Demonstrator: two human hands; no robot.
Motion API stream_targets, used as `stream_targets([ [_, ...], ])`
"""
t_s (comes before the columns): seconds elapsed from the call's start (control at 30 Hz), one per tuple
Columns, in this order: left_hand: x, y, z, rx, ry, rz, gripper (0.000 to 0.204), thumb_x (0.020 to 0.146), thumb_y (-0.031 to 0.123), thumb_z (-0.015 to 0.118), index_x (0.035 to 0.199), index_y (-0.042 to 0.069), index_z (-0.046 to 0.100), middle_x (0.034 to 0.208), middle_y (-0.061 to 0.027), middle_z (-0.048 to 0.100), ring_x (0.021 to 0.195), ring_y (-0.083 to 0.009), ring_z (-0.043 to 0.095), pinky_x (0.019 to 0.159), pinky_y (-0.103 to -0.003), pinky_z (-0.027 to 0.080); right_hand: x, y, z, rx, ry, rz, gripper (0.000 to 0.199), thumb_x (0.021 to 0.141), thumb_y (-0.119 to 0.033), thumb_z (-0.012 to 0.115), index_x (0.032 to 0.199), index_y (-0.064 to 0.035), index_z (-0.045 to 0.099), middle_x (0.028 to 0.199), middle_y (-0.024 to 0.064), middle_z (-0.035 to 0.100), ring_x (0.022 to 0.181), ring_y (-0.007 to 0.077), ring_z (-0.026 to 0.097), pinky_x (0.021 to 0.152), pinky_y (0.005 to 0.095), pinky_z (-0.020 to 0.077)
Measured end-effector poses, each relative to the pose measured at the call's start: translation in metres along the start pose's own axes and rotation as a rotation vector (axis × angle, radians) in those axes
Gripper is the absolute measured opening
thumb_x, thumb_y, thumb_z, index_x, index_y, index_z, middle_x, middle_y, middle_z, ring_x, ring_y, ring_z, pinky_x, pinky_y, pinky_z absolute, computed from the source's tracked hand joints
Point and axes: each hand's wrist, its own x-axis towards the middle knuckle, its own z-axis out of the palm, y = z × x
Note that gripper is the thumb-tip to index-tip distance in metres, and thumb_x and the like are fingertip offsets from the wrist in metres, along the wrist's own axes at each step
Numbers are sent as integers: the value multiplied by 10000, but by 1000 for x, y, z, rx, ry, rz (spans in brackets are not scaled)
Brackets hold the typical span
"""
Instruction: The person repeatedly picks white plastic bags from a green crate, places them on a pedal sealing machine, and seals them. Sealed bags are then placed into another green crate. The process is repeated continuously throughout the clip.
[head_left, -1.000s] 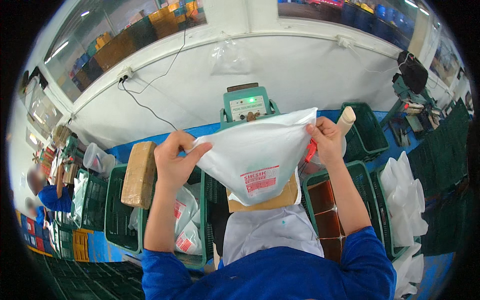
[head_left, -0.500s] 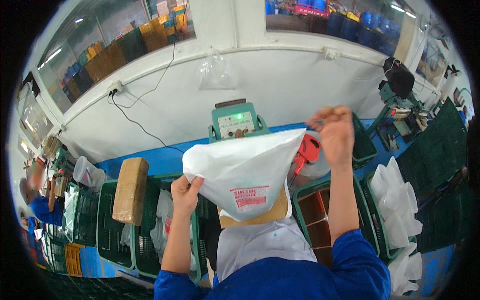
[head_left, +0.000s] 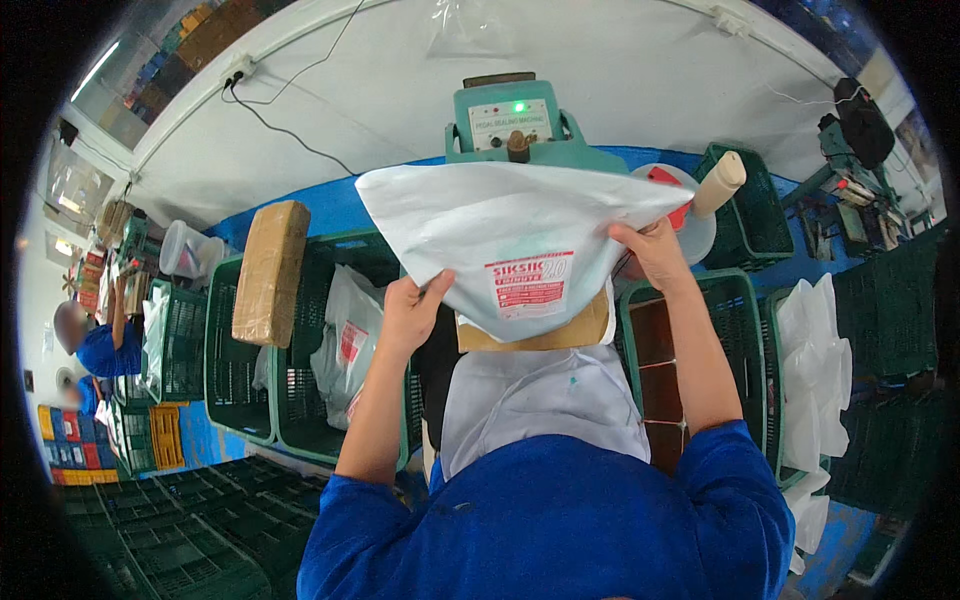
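A white plastic bag (head_left: 470,225) with red print is stretched between my hands, its upper edge lying along the front of a green pedal sealing machine (head_left: 510,125) with a lit green light. My left hand (head_left: 412,315) pinches the bag's lower left side between thumb and fingers. At the bag's right side, my right hand (head_left: 655,255) grips it with the thumb on top. Beneath the bag shows the edge of a brown cardboard piece (head_left: 590,330). Whether the bag's edge sits between the sealing jaws is hidden by the bag.
Green crates (head_left: 340,440) with filled white bags and a taped brown parcel (head_left: 270,275) stand left. A crate with brown contents (head_left: 655,350) is on the right, beside white bags (head_left: 812,370). A round tub (head_left: 705,235) stands behind my right hand. Another person (head_left: 108,345) works far left.
My right hand, raised off the bag before, has come down and taken hold of its right side. The bag is spread wider. The view has tilted downward.
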Motion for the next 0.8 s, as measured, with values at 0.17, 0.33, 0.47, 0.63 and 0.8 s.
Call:
stream_targets([
  [0.17,13,17,10,72,203,34,290,909,216,579,1029,-46,613,893,-77,681,820,-76,565,745,-249,452,5,5,10,-279,114,22,317,847,-216,654,988,66,620,869,58,672,748,102,581,683,269,469],
  [0.33,6,1,27,106,290,-115,305,914,221,559,921,-79,607,769,-104,659,691,-91,541,641,-289,456,-7,34,8,-372,216,-113,368,881,-275,587,925,89,604,728,115,639,665,99,519,618,288,443],
  [0.47,-21,-62,57,218,270,-172,376,904,263,549,759,-80,601,625,-161,596,591,-166,565,547,-347,434,-42,92,16,-423,331,193,358,885,-286,586,821,67,600,669,65,595,628,87,483,580,281,418],
  [0.63,-47,-108,68,226,225,-237,355,906,264,555,779,-62,612,616,-94,582,602,-93,517,565,-292,424,-61,160,31,-426,307,264,418,875,-319,604,681,49,555,583,62,515,583,105,452,538,298,387],
  [0.8,-21,-83,46,-5,3,-500,218,880,208,600,918,-5,625,775,-28,625,673,-80,528,613,-269,431,-54,155,22,-217,336,357,353,883,-298,592,814,48,611,670,106,597,651,126,523,613,298,426],
])
